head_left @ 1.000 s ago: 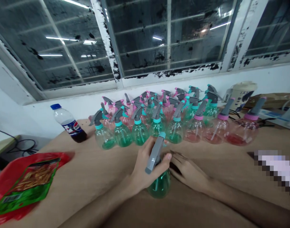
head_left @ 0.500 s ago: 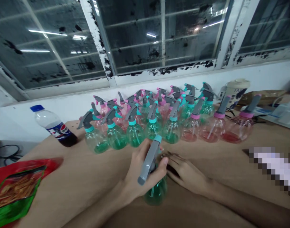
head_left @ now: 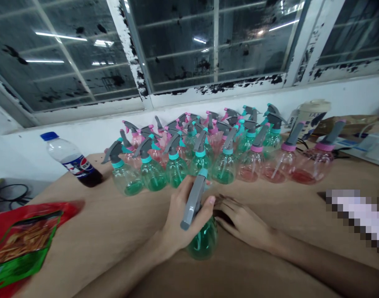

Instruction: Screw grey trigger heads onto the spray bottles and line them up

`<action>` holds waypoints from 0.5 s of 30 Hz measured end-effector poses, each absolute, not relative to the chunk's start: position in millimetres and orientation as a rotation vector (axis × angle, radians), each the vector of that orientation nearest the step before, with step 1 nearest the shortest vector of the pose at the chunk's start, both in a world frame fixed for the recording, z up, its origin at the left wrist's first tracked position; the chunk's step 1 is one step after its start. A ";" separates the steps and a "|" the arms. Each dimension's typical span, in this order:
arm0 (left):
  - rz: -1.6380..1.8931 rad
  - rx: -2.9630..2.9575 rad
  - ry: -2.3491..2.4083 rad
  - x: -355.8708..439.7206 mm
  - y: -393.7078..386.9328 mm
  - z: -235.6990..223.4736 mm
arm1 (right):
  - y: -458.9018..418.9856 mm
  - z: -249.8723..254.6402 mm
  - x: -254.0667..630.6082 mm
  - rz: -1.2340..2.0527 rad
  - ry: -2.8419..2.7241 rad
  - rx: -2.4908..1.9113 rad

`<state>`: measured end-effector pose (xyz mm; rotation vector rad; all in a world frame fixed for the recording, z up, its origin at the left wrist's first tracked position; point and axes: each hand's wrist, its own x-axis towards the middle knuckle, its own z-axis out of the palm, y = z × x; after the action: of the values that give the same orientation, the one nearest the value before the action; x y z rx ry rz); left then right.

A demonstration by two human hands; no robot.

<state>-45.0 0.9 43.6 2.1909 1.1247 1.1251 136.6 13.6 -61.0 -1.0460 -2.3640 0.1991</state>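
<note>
A green spray bottle (head_left: 203, 240) with a grey trigger head and teal nozzle tip stands before me on the table. My left hand (head_left: 186, 219) is wrapped round its neck just under the trigger head. Close by on the right, my right hand (head_left: 240, 223) lies palm down with fingers stretched forward and slightly bent. Its fingertips are beside the bottle, somewhat blurred; whether they touch it is hard to see. Ahead stands a front row of similar bottles, green ones (head_left: 155, 176) on the left and pink ones (head_left: 249, 169) on the right.
More spray bottles crowd behind, against the wall below the window. A cola bottle (head_left: 73, 161) leans in view at left, with a red and green snack bag (head_left: 27, 240) nearer me. A pale cup (head_left: 313, 116) and a white power strip (head_left: 369, 145) are at back right.
The view has shifted slightly, so the held bottle and my left hand sit a little higher. My left grip is unchanged; my right fingers have shifted slightly beside the bottle.
</note>
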 end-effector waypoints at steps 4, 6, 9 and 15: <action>1.132 2.210 1.079 -43.7 -2.0 43.3 | 14.1 -62.3 137.0 0.223 -2.353 -1.050; 1.131 2.203 1.090 -43.2 -2.8 43.6 | 14.3 -62.5 137.3 0.229 -2.348 -1.053; 1.131 2.213 1.086 -43.2 -2.5 43.8 | 14.2 -62.3 137.6 0.233 -2.346 -1.047; 1.168 2.286 1.052 -44.2 -0.8 42.5 | 14.0 -60.4 137.1 0.203 -2.352 -1.040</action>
<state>-44.2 -0.8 42.5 2.2863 1.0522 1.1680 137.1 14.0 -60.4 -1.0396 -2.3515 0.2032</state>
